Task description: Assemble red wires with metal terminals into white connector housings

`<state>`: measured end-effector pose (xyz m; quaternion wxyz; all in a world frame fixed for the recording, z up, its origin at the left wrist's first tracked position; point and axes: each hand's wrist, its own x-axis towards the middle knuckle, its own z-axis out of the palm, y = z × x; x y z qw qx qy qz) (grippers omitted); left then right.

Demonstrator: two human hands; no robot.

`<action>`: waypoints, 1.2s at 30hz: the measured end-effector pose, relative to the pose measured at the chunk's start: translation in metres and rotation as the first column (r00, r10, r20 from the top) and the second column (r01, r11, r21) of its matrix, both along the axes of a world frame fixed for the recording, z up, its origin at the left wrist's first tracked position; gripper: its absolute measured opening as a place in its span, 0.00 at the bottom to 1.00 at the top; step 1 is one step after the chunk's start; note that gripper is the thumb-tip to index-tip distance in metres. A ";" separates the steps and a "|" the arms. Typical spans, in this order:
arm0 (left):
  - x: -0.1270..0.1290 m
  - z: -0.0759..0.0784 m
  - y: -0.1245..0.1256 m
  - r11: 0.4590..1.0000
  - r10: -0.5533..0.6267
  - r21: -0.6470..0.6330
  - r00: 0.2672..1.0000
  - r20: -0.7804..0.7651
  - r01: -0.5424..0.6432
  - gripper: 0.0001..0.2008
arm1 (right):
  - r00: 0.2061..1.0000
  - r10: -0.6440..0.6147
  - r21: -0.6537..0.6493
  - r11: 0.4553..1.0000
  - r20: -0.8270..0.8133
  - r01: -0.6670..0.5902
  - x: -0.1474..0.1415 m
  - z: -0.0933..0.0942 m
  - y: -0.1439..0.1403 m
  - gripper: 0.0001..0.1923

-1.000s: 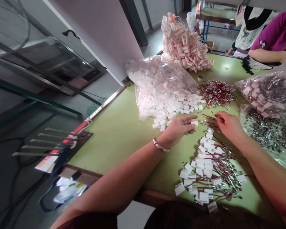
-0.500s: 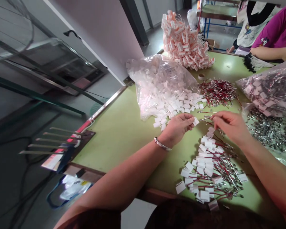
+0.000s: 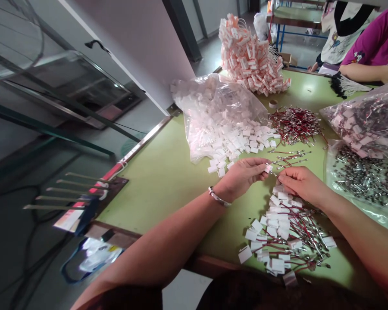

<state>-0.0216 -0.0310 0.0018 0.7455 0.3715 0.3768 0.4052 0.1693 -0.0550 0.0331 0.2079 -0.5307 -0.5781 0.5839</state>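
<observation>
Between the thumb and fingers of my left hand [image 3: 247,175] is a small white plastic connector housing [image 3: 268,168]. My right hand [image 3: 297,183] pinches a short wire with a metal terminal end [image 3: 273,174], which points at the housing; whether its tip is inside I cannot tell. Just beyond my fingers lie several loose red wires [image 3: 289,157] with metal ends. Below my hands is a heap of white housings with red wires [image 3: 280,228] attached. Loose white housings [image 3: 242,140] spill from a clear plastic bag [image 3: 220,101] behind my left hand.
A pile of red wires [image 3: 295,125] lies beyond my hands, near a tape roll [image 3: 273,103]. A tall stack of pinkish-white parts [image 3: 248,60] stands behind. Bags of connectors [image 3: 368,125] and small metal parts [image 3: 364,176] are at right. A co-worker's arm [image 3: 368,72] rests across the table.
My right hand has moved left and slightly down from the loose wires, bringing a wire end to the housing. My left hand has shifted only slightly, still with the housing.
</observation>
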 end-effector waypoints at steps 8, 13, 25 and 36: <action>0.008 0.004 -0.006 0.962 -0.033 0.250 0.953 -0.301 0.112 0.05 | 1.000 0.008 -0.102 0.995 0.020 -0.006 0.001 0.002 -0.001 0.14; 0.018 -0.003 -0.014 0.961 -0.095 0.224 0.957 -0.275 0.159 0.07 | 0.986 0.081 0.023 0.996 0.148 -0.086 0.002 0.006 -0.003 0.13; -0.060 0.042 0.014 0.853 0.269 0.190 -0.097 -0.958 0.486 0.16 | 0.829 0.355 0.135 0.883 0.431 -0.449 0.019 0.034 -0.008 0.14; -0.043 0.026 0.013 0.818 0.266 0.144 -0.144 -0.953 0.557 0.09 | 0.534 -0.151 0.400 0.830 0.832 -0.388 0.012 -0.008 0.094 0.09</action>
